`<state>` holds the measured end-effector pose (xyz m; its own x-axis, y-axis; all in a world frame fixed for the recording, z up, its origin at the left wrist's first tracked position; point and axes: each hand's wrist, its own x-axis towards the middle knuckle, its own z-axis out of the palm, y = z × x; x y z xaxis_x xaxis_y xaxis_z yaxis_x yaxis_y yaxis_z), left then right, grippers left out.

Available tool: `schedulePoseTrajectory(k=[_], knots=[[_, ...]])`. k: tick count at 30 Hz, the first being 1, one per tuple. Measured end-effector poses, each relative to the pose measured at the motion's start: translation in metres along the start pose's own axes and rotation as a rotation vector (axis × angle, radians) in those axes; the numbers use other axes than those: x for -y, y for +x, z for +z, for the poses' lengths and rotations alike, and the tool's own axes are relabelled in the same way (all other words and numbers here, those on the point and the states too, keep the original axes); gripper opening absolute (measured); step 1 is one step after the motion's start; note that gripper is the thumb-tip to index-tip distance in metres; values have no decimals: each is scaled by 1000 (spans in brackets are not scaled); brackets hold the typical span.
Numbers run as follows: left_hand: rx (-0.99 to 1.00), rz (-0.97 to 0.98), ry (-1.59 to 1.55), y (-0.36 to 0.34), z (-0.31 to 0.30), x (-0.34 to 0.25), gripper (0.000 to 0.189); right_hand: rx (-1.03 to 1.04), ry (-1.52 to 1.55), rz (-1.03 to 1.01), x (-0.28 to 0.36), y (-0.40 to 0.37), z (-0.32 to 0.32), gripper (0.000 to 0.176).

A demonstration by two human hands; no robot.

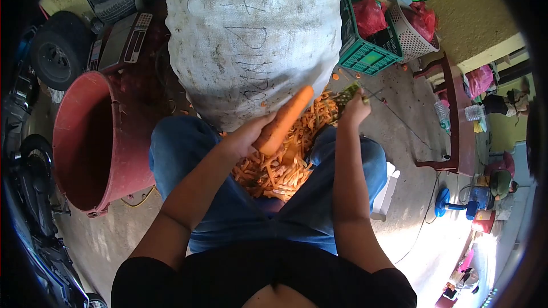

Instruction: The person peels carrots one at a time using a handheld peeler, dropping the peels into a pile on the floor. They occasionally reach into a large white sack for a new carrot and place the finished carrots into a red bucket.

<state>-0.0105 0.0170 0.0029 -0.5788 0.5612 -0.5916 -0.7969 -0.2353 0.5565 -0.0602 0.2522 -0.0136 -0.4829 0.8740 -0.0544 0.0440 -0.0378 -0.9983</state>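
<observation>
The left hand (246,137) is gripping the thick end of a carrot (287,117), fingers wrapped shut around it. It is holding the carrot just in front of the big white sack (251,34), with the tip pointing up towards the sack's lower edge. The right hand (355,109) is clamping shut on a small green peeler (346,93), which is hovering just beside the sack's lower right corner and a little apart from the carrot's tip. A heap of orange peelings (279,171) is lying on the floor below the sack, between the person's knees. A red tub (91,137) is standing to the sack's left and a green crate (365,51) to its right. To my eye, peeling here is going best with long, light strokes running away from the holding fingers. It also helps to be turning the carrot a little after each pass and angling it over the heap so that strips are dropping there.
</observation>
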Motion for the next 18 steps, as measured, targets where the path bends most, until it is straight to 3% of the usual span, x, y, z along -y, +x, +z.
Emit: schedulePoseTrajectory(k=[1, 4, 5, 7, 9, 10, 13, 15, 16, 17, 18], knots=[[12, 0, -28, 5, -8, 0, 37, 48, -77, -42, 9, -17, 3, 22], [-2, 8, -100, 8, -3, 0, 35, 308, 163, 25, 12, -60, 11, 21], [23, 52, -169, 16, -6, 5, 34, 359, 25, -132, 15, -75, 12, 21], [47, 97, -238, 31, -15, 14, 32, 566, 79, -46, 30, -104, 9, 22], [297, 94, -302, 40, -23, 18, 30, 564, -16, -243, 27, -125, 12, 22], [299, 93, -299, 36, -21, 19, 30, 585, -47, -319, 26, -130, 11, 21], [371, 62, -462, 30, -16, 23, 28, 438, -196, -462, 24, -128, 13, 18], [140, 36, -233, 35, -20, 24, 31, 399, -232, -484, 9, -110, 14, 17], [142, 37, -233, 23, -12, 17, 31, 283, -268, -465, 10, -90, 14, 19], [120, -61, -4, -1, 3, 6, 33, 134, -390, -521, 8, -57, 13, 22], [96, -161, 227, -16, 11, 2, 36, 8, -465, -360, 18, -34, 8, 24]])
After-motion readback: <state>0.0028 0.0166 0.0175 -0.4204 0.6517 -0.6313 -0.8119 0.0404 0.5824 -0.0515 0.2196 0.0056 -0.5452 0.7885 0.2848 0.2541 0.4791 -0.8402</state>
